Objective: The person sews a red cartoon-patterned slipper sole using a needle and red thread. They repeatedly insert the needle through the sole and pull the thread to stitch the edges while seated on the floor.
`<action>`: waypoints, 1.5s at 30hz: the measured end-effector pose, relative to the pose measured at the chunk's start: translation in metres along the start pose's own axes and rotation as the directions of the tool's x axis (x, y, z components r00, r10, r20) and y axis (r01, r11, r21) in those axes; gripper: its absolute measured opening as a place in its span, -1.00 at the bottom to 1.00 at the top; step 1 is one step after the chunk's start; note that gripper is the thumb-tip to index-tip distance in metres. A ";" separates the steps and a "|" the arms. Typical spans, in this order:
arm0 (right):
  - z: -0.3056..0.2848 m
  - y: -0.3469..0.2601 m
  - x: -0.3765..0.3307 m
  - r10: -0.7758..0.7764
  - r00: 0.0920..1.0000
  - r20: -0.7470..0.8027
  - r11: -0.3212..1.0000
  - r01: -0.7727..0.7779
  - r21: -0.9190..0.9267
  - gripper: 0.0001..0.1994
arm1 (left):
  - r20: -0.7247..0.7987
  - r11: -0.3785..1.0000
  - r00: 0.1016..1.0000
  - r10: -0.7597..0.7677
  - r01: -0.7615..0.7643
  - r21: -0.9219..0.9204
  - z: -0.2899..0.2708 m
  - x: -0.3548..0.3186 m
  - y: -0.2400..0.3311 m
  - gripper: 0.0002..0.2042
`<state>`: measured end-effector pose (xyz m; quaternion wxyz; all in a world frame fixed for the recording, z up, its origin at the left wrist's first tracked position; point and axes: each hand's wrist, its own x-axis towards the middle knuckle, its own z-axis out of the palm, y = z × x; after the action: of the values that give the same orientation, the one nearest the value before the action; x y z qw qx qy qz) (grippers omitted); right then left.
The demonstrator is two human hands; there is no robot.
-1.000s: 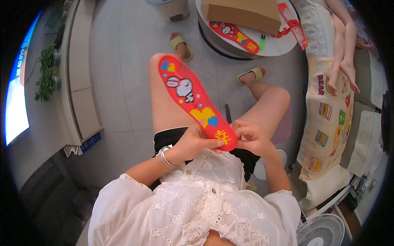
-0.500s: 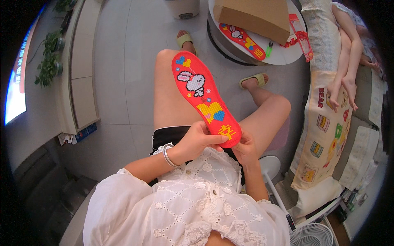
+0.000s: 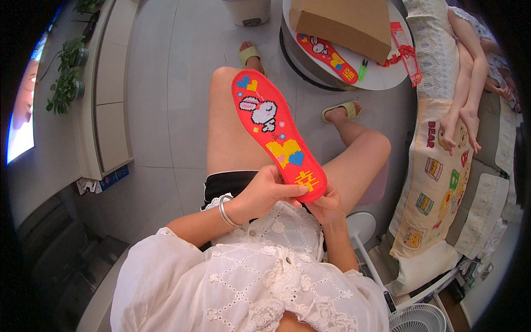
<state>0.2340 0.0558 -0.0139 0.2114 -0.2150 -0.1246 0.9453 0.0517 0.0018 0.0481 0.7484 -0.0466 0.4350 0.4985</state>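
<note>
A red cross-stitch insole [image 3: 279,146] with a white rabbit, hearts and yellow stitching is held over my lap, its toe end pointing away from me. My left hand [image 3: 271,191] pinches the heel end from the left, thumb on top near the yellow stitched character and fingers underneath. At the heel's lower right edge, my right hand [image 3: 327,206] is closed, its fingertips partly hidden behind the insole. Whether it also holds something small there cannot be seen. A matching insole [image 3: 327,57] lies on the round table, partly under a cardboard box.
The round white table [image 3: 381,77] carries the cardboard box [image 3: 343,25], green snips [image 3: 363,68] and red packaging [image 3: 406,55]. Another person's legs [image 3: 467,88] rest on the covered sofa [image 3: 426,182] at right. A white fan [image 3: 417,320] stands lower right; a cabinet [image 3: 113,88] is at left.
My hands and the insole stay almost still. The view has shifted very slightly, and the picture on the screen at the left edge has changed.
</note>
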 end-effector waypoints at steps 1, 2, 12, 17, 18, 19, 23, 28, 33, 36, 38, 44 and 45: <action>0.000 0.000 0.000 0.006 1.000 -0.010 1.000 -0.006 0.003 -0.65 | 0.002 1.000 1.000 -0.001 0.001 0.004 0.000 0.000 0.000 -0.68; 0.000 0.000 0.000 0.008 1.000 -0.008 1.000 -0.008 0.006 -0.66 | 0.004 1.000 1.000 -0.002 0.002 0.007 0.000 0.000 0.001 -0.68; 0.001 0.001 -0.002 0.024 0.999 -0.032 0.999 -0.023 0.035 -0.72 | 0.012 1.000 1.000 0.005 -0.006 0.010 0.002 -0.001 0.004 -0.68; 0.007 0.002 -0.002 0.010 0.998 -0.067 0.999 -0.008 0.032 -0.72 | 0.028 0.998 0.999 0.041 -0.042 0.056 0.001 -0.001 0.003 -0.68; 0.010 0.001 -0.001 -0.001 0.998 -0.069 1.000 0.003 0.025 -0.72 | 0.020 0.996 0.999 0.047 -0.049 0.073 0.002 -0.001 0.003 -0.68; 0.011 0.001 0.000 -0.013 0.997 -0.071 1.000 0.014 0.018 -0.72 | 0.013 0.994 0.998 0.054 -0.055 0.089 0.003 -0.002 0.005 -0.68; 0.010 0.003 0.001 -0.078 0.989 -0.123 0.993 0.066 -0.100 -0.68 | -0.013 0.986 0.997 0.082 -0.080 0.143 0.003 -0.001 0.006 -0.68; 0.016 -0.002 0.005 -0.115 0.984 -0.138 0.974 0.085 -0.209 -0.83 | -0.038 0.986 0.996 0.079 -0.073 0.153 0.001 -0.001 0.005 -0.68; 0.011 -0.006 0.006 -0.129 0.981 -0.143 0.931 0.070 -0.357 -0.92 | -0.022 0.988 0.996 0.084 -0.081 0.128 0.005 -0.003 0.010 -0.70; 0.018 -0.006 0.007 -0.123 0.984 -0.126 0.920 0.065 -0.386 -0.92 | -0.008 0.987 0.997 0.080 -0.078 0.142 0.005 -0.005 0.009 -0.71; 0.031 -0.009 0.011 -0.141 0.983 -0.116 0.927 0.090 -0.364 -0.92 | -0.010 0.995 0.998 0.061 -0.060 0.075 0.002 -0.001 0.007 -0.68; 0.037 -0.017 0.009 -0.469 0.874 -0.124 0.642 0.241 -0.727 -0.84 | -0.070 0.983 0.985 0.156 -0.148 0.106 0.001 0.003 0.011 -0.68; 0.040 -0.020 0.004 -0.555 0.829 -0.065 0.450 0.234 -0.862 -0.81 | -0.088 0.979 0.981 0.175 -0.164 0.120 0.001 0.004 0.010 -0.68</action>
<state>0.2190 0.0693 0.0264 0.3207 -0.4109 -0.5609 0.6432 0.0446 0.0100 0.0497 0.6825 0.0084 0.5009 0.5323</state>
